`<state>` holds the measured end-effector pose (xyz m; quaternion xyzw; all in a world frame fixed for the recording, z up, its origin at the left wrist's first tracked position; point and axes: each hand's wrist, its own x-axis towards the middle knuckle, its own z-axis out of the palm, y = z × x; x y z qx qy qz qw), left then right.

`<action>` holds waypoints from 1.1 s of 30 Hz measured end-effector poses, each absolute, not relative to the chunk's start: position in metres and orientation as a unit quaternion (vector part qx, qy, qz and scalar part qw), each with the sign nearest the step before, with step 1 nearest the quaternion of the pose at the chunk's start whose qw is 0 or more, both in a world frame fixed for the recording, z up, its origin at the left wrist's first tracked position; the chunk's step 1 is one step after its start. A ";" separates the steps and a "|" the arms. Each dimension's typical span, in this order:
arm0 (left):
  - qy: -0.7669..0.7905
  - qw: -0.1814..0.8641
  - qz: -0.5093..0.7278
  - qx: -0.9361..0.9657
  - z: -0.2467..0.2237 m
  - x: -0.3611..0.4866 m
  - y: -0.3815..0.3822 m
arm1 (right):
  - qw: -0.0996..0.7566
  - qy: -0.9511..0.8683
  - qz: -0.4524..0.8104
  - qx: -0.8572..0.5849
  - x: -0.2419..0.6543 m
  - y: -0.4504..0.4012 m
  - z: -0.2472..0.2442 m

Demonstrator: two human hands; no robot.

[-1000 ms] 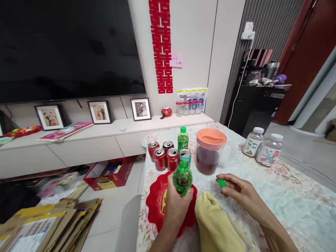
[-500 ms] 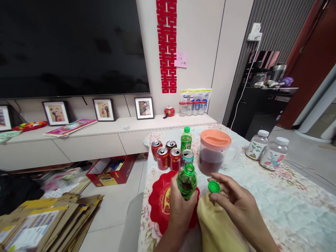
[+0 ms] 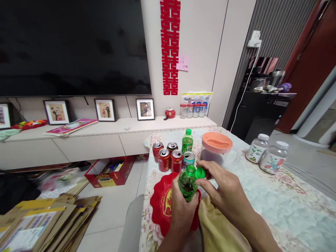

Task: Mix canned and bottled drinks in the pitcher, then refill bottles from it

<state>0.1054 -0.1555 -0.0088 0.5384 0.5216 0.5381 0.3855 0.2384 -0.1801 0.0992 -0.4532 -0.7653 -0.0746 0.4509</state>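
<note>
My left hand point(image 3: 181, 210) is wrapped round a green plastic drink bottle point(image 3: 187, 184) with its mouth uncovered and dark liquid inside. The bottle is over a red scalloped tray point(image 3: 160, 204). Between the fingertips of my right hand point(image 3: 223, 182) is a green bottle cap point(image 3: 200, 173), tilted so its hollow inside shows, right beside the bottle's mouth. Below my right hand lies a yellow cloth point(image 3: 217, 227). Just beyond the bottle stand several drink cans point(image 3: 176, 161) and a second green bottle point(image 3: 187, 140) with its cap on.
A clear pitcher with an orange lid point(image 3: 216, 140) stands behind my right hand. Two white-capped jars point(image 3: 273, 158) are at the right of the flowered tablecloth point(image 3: 296, 196). On the floor at left are a red box point(image 3: 110, 172) and flattened cardboard point(image 3: 49, 220).
My right hand has moved left with the cap, from apart to beside the bottle's mouth. The left hand still holds the bottle in nearly the same place. The view has shifted slightly.
</note>
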 end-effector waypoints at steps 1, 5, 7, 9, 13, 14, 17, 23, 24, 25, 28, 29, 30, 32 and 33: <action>0.524 0.387 0.536 0.537 -0.009 0.105 -0.155 | 0.456 -0.762 -0.072 -0.454 0.238 -0.180 0.100; 0.531 0.376 0.535 0.538 -0.010 0.105 -0.155 | 0.471 -0.756 -0.069 -0.449 0.241 -0.178 0.106; 0.525 0.377 0.541 0.539 -0.011 0.105 -0.155 | 0.457 -0.773 -0.065 -0.435 0.242 -0.175 0.111; 0.523 0.376 0.544 0.538 -0.012 0.106 -0.156 | 0.423 -0.799 -0.044 -0.424 0.242 -0.173 0.115; 0.519 0.380 0.544 0.538 -0.014 0.106 -0.156 | 0.319 -0.842 -0.025 -0.434 0.237 -0.171 0.120; 0.516 0.383 0.544 0.540 -0.014 0.106 -0.156 | 0.296 -0.849 -0.026 -0.437 0.236 -0.171 0.121; 0.515 0.381 0.543 0.543 -0.014 0.105 -0.157 | 0.250 -0.853 -0.027 -0.458 0.234 -0.170 0.127; 0.514 0.376 0.541 0.549 -0.019 0.106 -0.156 | 0.203 -0.859 0.004 -0.470 0.234 -0.166 0.141; 0.511 0.375 0.542 0.552 -0.020 0.107 -0.155 | 0.196 -0.861 0.013 -0.469 0.234 -0.166 0.143; 0.507 0.374 0.544 0.555 -0.021 0.107 -0.155 | 0.185 -0.862 0.020 -0.471 0.233 -0.165 0.145; 0.494 0.362 0.556 0.562 -0.023 0.107 -0.154 | 0.148 -0.862 0.021 -0.484 0.228 -0.164 0.151; 0.494 0.351 0.565 0.560 -0.023 0.107 -0.154 | 0.132 -0.859 0.019 -0.494 0.226 -0.165 0.154; 0.495 0.339 0.574 0.558 -0.023 0.107 -0.154 | 0.117 -0.854 0.017 -0.506 0.223 -0.165 0.157; 0.499 0.315 0.588 0.553 -0.023 0.106 -0.155 | 0.085 -0.841 0.016 -0.533 0.215 -0.165 0.163; 0.500 0.308 0.591 0.553 -0.022 0.106 -0.155 | 0.070 -0.834 0.014 -0.547 0.211 -0.166 0.166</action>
